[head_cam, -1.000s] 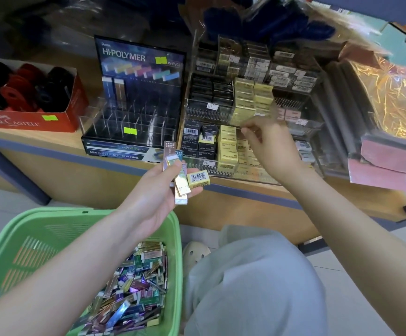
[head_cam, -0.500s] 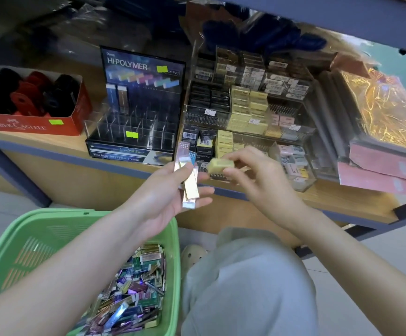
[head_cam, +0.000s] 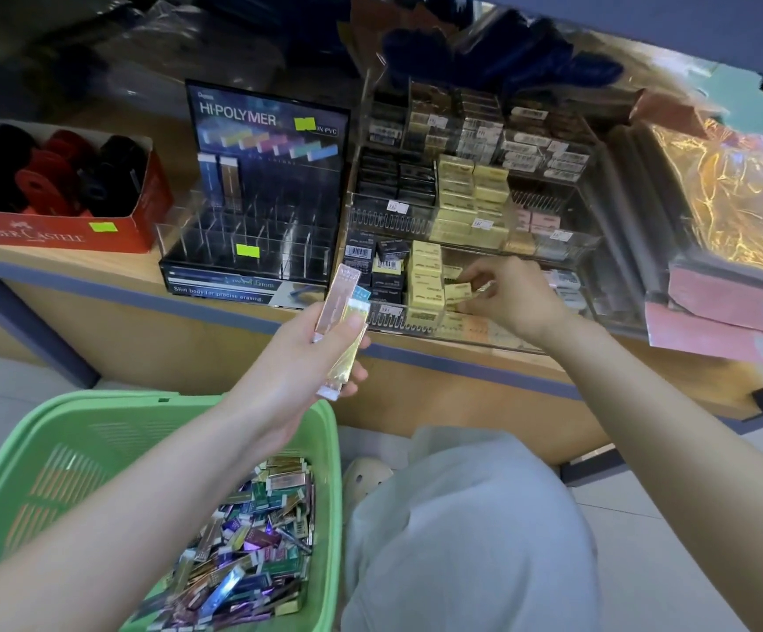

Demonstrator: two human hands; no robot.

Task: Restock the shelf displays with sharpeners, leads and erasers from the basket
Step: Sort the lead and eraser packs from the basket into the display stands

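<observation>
Spanning the view: a wooden shelf (head_cam: 110,271), smooth pale board with a blue-grey front edge, carrying every display.
Basket: green plastic basket (head_cam: 97,405) on the floor at lower left, its walls slotted and its rim rounded.
Basket contents: a loose heap of slim erasers (head_cam: 252,540) in shiny foil-like sleeves of gold, green, purple and blue.
Knee: pale grey fabric (head_cam: 462,540), soft and creased, just right of the basket.
Tiered display: a clear acrylic display (head_cam: 398,218) with stepped trays and comb-slotted fronts, packed with small black, yellow and pink boxes.
Eraser stand: a black Hi-Polymer stand (head_cam: 270,130) left of it, with a glossy printed back card and thin clear dividers; two tall slim packs stand at the back left.
Carton: a red Faber-Castell carton (head_cam: 51,232) at far left, made of cardboard, holding rounded red and black plastic pieces.
Left hand: the left hand (head_cam: 297,358) is above the basket, its fingers curled round a fan of slim packs (head_cam: 336,303), flat and metallic, rose on top and gold beneath.
Right hand: the right hand (head_cam: 512,298) is at the bottom tray of the acrylic display, its thumb and forefinger pinching a small yellow box (head_cam: 457,294), matte and rectangular, among the yellow stacks.
</observation>
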